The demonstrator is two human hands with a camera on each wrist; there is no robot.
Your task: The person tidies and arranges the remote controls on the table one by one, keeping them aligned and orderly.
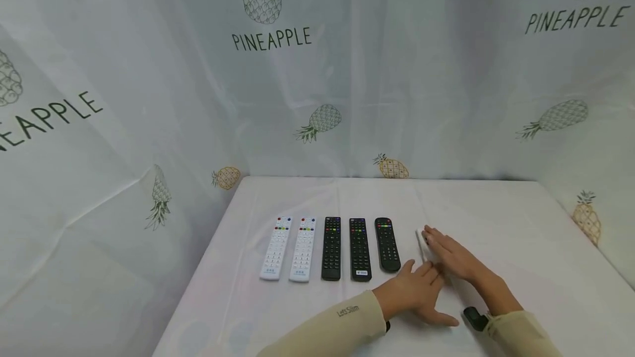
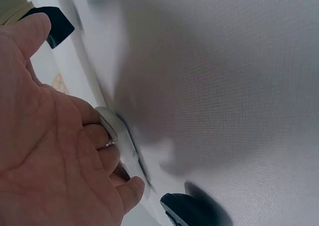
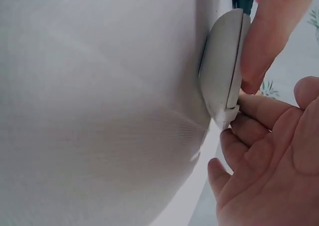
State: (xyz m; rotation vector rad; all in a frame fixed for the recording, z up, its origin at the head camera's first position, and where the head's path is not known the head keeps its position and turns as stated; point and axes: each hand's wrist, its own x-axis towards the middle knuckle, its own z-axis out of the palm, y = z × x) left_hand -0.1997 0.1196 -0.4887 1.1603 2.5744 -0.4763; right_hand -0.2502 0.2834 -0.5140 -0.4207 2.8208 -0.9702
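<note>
A white remote control (image 1: 421, 242) lies at the right end of a row of remotes, mostly hidden under both hands in the head view. My left hand (image 1: 418, 292) lies across its near part, thumb spread to the right. Over the far part and right side, my right hand (image 1: 455, 257) reaches with its fingers extended. In the left wrist view, the left fingertips touch the white remote (image 2: 130, 153). From the right wrist, the remote's rounded end (image 3: 222, 61) is seen side-on, fingertips of both hands against it. Neither hand curls round it.
Left of the hands are a rounded black remote (image 1: 387, 244), two straight black remotes (image 1: 360, 248) (image 1: 331, 248) and two white remotes (image 1: 302, 249) (image 1: 276, 248), lined up on the white-covered table (image 1: 258, 318). A pineapple-print curtain (image 1: 397, 70) hangs behind.
</note>
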